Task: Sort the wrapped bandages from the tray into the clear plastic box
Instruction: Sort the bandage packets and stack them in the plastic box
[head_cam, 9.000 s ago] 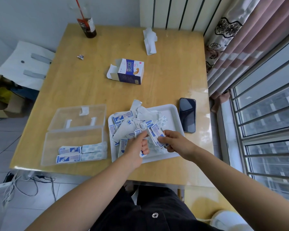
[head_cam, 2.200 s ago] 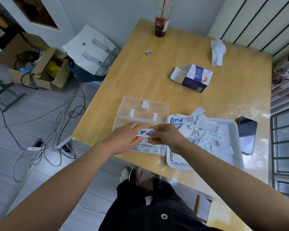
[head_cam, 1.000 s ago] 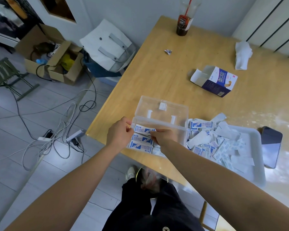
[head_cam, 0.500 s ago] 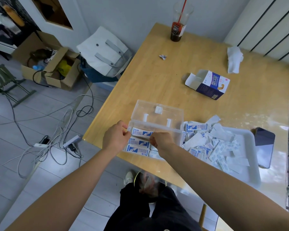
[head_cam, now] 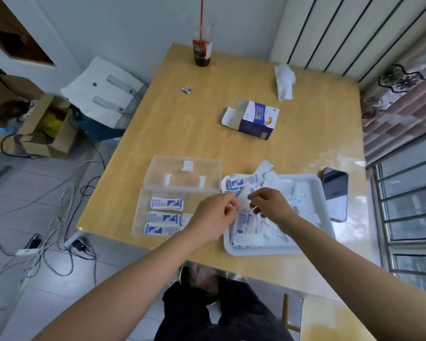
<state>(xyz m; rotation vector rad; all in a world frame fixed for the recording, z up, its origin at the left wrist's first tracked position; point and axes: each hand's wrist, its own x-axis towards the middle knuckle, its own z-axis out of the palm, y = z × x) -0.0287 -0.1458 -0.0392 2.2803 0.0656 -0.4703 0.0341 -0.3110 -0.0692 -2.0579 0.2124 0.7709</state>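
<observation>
The clear plastic box (head_cam: 141,212) lies open near the table's front-left edge, its lid (head_cam: 182,173) folded back. Three blue-and-white wrapped bandages (head_cam: 166,203) lie in a column inside it. To its right stands the white tray (head_cam: 316,193) with a loose pile of wrapped bandages (head_cam: 242,182). My left hand (head_cam: 214,215) and my right hand (head_cam: 272,205) hover over the tray's left part with curled fingers. Together they pinch a white wrapped bandage (head_cam: 242,202) between them; motion blur hides the fingertips.
A black phone (head_cam: 335,193) lies right of the tray. Farther back are an opened bandage carton (head_cam: 253,119), a crumpled tissue (head_cam: 284,81), a small wrapper scrap (head_cam: 187,89) and a drink cup with a straw (head_cam: 202,52). Cables cover the floor at left.
Both hands have left the clear box and moved right to the tray. A bandage they were setting down now lies in the box's upper row.
</observation>
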